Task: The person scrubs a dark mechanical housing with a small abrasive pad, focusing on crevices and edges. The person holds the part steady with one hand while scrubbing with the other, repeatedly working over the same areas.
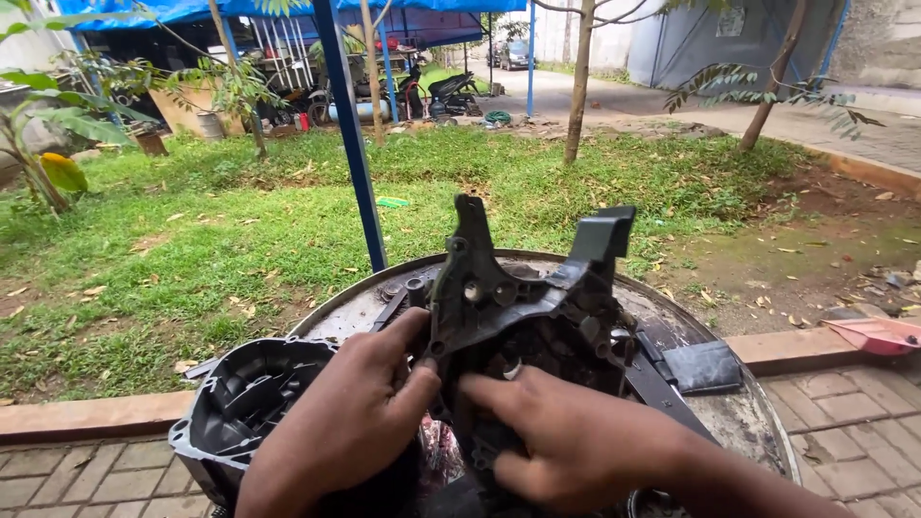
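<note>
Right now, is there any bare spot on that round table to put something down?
Some. The round table is bare along its right rim, just past the flat dark pad. The middle is crowded: both the left hand and right hand hold the black engine casing, with the black cover at the left.

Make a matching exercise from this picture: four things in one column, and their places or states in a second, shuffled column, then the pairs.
Things:
1. dark metal casing
2. round black cover
3. blue pole
4. flat dark pad

Places or states:
A. stands upright in the grass behind the drum top
B. lies at the right side of the round drum top
C. held up by the left hand and right hand
D. sits hollow side up, left of the hands

Pairs: 1-C, 2-D, 3-A, 4-B
</note>
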